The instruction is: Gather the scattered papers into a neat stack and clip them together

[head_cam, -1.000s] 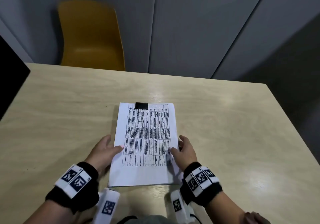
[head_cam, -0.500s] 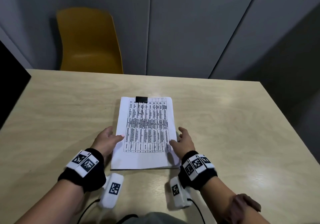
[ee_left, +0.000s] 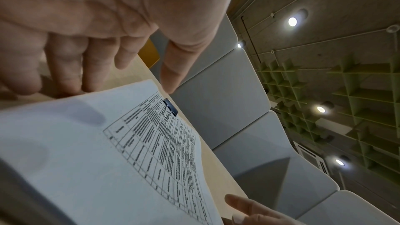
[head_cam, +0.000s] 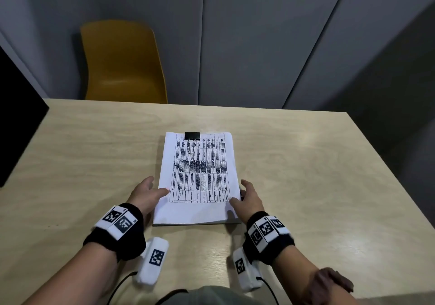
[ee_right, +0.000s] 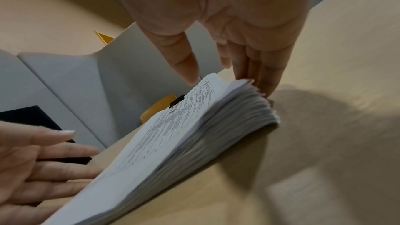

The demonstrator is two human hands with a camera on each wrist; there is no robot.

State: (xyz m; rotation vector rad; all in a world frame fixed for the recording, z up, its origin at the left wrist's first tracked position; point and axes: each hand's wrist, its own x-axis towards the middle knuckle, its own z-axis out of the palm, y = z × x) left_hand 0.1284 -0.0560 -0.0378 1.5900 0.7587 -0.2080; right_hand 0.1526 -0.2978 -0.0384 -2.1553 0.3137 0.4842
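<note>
On the pale wood-grain bench (head_cam: 306, 163), near its middle, lies a thick stack of white printed paper sheets (head_cam: 200, 179), top sheet carrying a dense table of black text. Small black binder clip (head_cam: 192, 135) sits on the far short edge, left of centre, its wire handle folded flat onto the page.

Left hand (head_cam: 147, 192): beside the stack's left long edge near the close end, fingers relaxed and mostly straight, thumb tip lying on the top sheet's margin. Left wrist view shows the fingers (ee_left: 65, 67) extended down toward the bench just beside the paper edge; not gripping anything.

Right hand (head_cam: 249, 197): at the right long edge, fingers straight. Right wrist view shows the fingertips (ee_right: 268, 83) against the sheet edges, thumb over the top sheet; contact of the thumb with the paper cannot be told. Sheet edges on that side look slightly fanned, not perfectly flush.

Print is too small and blurred to read. Near corners of the stack blur in both wrist views. Both forearms cut off at the lower frame edge.

Yellow plastic chair (head_cam: 122, 62) stands behind the bench against grey wall panels (head_cam: 259, 33)
</note>
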